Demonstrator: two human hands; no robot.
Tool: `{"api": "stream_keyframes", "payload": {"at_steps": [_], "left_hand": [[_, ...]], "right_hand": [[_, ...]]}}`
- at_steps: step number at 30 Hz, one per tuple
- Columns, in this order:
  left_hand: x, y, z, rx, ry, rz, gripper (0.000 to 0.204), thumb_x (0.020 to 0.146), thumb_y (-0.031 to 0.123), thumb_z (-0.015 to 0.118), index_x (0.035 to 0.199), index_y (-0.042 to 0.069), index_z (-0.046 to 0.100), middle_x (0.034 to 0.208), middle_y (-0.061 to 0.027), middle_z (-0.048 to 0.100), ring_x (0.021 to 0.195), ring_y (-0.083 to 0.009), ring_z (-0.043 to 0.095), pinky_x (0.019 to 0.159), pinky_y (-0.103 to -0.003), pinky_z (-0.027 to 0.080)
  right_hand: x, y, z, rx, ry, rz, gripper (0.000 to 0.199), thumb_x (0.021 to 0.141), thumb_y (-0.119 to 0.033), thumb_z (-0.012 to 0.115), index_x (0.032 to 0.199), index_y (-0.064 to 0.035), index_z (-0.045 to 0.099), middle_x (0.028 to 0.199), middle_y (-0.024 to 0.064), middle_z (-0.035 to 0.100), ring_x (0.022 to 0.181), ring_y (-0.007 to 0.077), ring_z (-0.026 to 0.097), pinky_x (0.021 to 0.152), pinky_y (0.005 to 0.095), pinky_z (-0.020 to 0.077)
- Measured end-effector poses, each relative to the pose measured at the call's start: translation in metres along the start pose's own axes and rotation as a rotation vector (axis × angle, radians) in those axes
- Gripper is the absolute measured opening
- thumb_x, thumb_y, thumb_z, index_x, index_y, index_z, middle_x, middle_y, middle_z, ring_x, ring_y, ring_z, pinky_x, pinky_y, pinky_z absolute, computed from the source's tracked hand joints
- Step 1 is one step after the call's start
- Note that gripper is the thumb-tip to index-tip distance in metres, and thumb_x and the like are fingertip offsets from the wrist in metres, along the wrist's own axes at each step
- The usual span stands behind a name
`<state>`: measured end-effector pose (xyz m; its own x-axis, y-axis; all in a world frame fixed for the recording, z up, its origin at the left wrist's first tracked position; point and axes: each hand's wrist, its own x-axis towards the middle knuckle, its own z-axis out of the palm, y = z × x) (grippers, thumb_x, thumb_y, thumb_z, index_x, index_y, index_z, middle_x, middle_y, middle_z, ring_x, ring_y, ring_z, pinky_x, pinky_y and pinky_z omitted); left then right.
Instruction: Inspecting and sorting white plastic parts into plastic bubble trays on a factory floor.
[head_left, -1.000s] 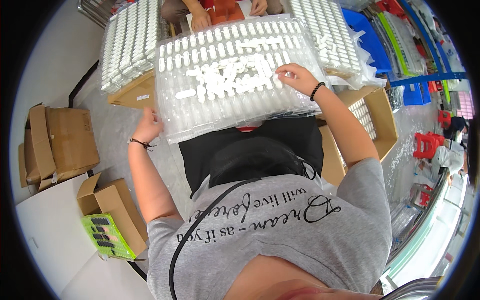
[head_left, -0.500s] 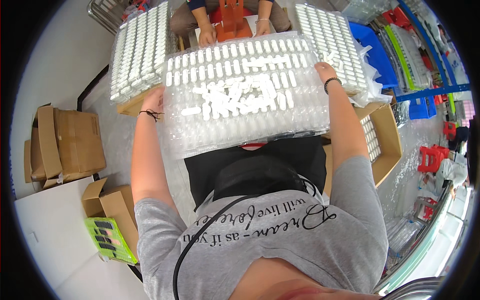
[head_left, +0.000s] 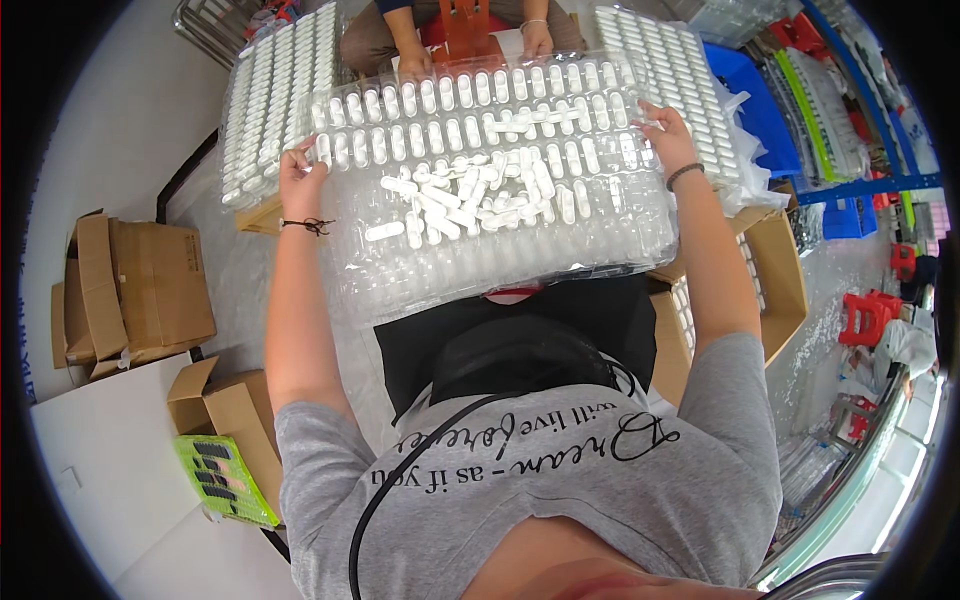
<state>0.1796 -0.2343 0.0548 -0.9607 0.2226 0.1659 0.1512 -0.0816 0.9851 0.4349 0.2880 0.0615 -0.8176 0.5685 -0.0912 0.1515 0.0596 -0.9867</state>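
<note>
Two hands pinch a clear tray, the left hand at its left edge, the right hand at its right. It lies longways between them, white pieces (such a messy heap!) near its middle.

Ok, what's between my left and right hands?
The head view shows a clear plastic tray between your left hand and right hand, with white pieces in rows and a loose pile.
</note>
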Motion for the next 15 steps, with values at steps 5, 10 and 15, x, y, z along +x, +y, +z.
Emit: {"api": "stream_keyframes", "payload": {"at_steps": [5,10,15], "left_hand": [[-0.023,0.027,0.032,0.019,-0.114,0.181,0.033,0.07,-0.014,0.053,0.075,0.011,0.032,0.135,-0.0111,0.051,0.085,-0.0049,0.046,0.074,-0.018,0.04],[-0.044,0.038,0.04,0.092,-0.167,0.311,0.032,0.069,-0.014,0.051,0.072,0.01,0.03,0.135,-0.0139,0.051,0.092,-0.0071,0.05,0.08,-0.021,0.042],[-0.055,0.04,0.042,0.125,-0.161,0.388,0.03,0.07,-0.013,0.051,0.074,0.009,0.031,0.13,-0.0157,0.054,0.118,-0.0208,0.052,0.089,-0.03,0.045]], "right_hand": [[-0.006,0.006,0.01,0.004,0.022,-0.198,0.027,0.083,0.015,0.046,0.099,-0.0073,0.045,0.136,0.012,0.05,0.106,0.0246,0.063,0.082,0.0292,0.0477],[-0.02,0.004,0.024,-0.024,-0.082,-0.437,0.026,0.084,0.017,0.046,0.098,-0.0056,0.047,0.134,0.0121,0.051,0.11,0.0236,0.06,0.092,0.0311,0.0484],[-0.04,0.004,0.033,-0.039,-0.073,-0.426,0.023,0.083,0.015,0.048,0.095,-0.0045,0.047,0.136,0.0154,0.048,0.111,0.0225,0.058,0.098,0.034,0.0446]]}}
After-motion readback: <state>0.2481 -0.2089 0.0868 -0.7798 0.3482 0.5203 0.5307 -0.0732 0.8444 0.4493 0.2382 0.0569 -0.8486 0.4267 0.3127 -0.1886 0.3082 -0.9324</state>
